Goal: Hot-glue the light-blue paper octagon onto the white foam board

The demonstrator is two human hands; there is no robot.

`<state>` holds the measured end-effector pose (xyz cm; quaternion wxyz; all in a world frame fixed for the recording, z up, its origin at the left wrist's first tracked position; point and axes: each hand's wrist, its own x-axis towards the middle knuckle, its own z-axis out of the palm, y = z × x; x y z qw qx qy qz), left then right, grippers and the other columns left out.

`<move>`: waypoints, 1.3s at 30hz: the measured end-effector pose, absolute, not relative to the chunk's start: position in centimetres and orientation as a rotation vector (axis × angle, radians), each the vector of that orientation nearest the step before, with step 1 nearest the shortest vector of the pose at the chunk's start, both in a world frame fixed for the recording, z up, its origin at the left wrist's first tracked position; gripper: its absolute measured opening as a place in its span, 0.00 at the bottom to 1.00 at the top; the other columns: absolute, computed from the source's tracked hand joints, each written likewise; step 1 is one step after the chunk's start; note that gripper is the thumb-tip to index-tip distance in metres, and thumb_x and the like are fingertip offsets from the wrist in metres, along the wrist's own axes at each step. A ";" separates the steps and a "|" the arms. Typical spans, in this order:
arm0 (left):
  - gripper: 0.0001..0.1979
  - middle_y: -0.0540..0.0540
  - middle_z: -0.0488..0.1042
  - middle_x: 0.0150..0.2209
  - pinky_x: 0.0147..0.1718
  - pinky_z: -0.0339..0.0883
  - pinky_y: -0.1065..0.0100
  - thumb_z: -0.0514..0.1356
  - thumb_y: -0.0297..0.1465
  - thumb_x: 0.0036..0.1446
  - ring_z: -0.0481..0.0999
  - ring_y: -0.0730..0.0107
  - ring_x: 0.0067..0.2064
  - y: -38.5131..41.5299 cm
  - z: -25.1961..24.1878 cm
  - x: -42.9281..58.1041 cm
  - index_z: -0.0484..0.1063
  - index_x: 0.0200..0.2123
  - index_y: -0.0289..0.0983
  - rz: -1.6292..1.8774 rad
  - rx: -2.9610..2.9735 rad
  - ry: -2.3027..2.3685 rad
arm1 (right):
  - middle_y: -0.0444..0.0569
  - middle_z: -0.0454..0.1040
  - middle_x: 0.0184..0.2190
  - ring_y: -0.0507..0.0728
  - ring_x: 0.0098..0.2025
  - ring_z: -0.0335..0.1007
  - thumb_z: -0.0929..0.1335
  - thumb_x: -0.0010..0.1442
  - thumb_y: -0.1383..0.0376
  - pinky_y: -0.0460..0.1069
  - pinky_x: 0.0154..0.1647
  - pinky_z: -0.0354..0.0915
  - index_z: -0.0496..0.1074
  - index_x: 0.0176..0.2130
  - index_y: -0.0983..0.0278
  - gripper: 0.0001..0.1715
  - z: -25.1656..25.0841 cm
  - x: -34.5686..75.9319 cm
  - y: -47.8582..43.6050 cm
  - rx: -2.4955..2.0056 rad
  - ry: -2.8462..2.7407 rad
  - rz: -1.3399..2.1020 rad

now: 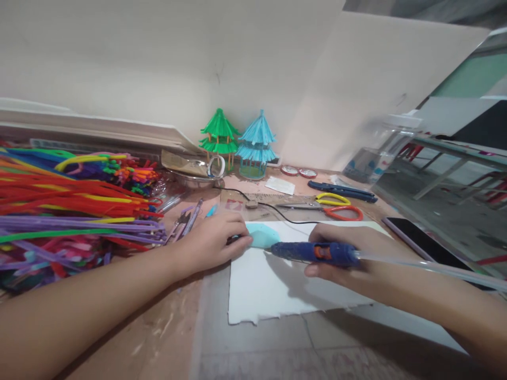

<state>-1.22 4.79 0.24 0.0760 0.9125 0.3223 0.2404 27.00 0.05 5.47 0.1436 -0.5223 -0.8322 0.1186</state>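
Observation:
My right hand (pixel 336 253) is wrapped around a dark blue hot glue gun (pixel 312 253), a clear glue stick (pixel 412 264) running out of its back end. The gun's nozzle points left and reaches the edge of a light blue flat piece (pixel 262 235) with cut corners. At that piece's left edge, my left hand (pixel 222 237) pinches it between thumb and fingers; something small and dark shows between them. Beneath lies a rough-edged white sheet (pixel 269 295).
Pipe cleaners (pixel 71 195) in many colours heap on the left. Two small tiered towers, green (pixel 219 132) and light blue (pixel 257 142), stand by the wall. Scissors (pixel 328 206), a cutter knife (pixel 343 191), a phone (pixel 428 245) and a clear plastic jug (pixel 380 148) are on the right.

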 end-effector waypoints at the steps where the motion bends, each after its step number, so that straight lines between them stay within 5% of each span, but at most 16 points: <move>1: 0.16 0.44 0.76 0.35 0.38 0.64 0.65 0.53 0.35 0.68 0.75 0.65 0.37 4.8 0.3 -1.2 0.75 0.32 0.36 0.732 2.745 0.948 | 0.42 0.71 0.20 0.53 0.22 0.64 0.72 0.55 0.45 0.46 0.22 0.52 0.72 0.29 0.58 0.20 5.5 26.9 0.0 -1.507 -2.396 0.343; 16: 0.15 0.45 0.76 0.34 0.38 0.64 0.65 0.53 0.34 0.69 0.74 0.65 0.37 5.0 0.2 -1.1 0.75 0.32 0.35 0.760 2.745 0.896 | 0.42 0.71 0.21 0.55 0.23 0.66 0.73 0.54 0.48 0.47 0.24 0.56 0.74 0.37 0.57 0.18 5.7 25.8 -0.5 -1.594 -2.309 0.374; 39: 0.16 0.44 0.76 0.34 0.37 0.63 0.65 0.53 0.34 0.69 0.74 0.64 0.37 5.3 -0.1 -0.9 0.76 0.33 0.35 0.769 2.775 0.884 | 0.39 0.67 0.16 0.53 0.18 0.60 0.76 0.49 0.46 0.46 0.20 0.49 0.73 0.31 0.57 0.21 5.0 26.1 0.2 -1.588 -2.306 0.359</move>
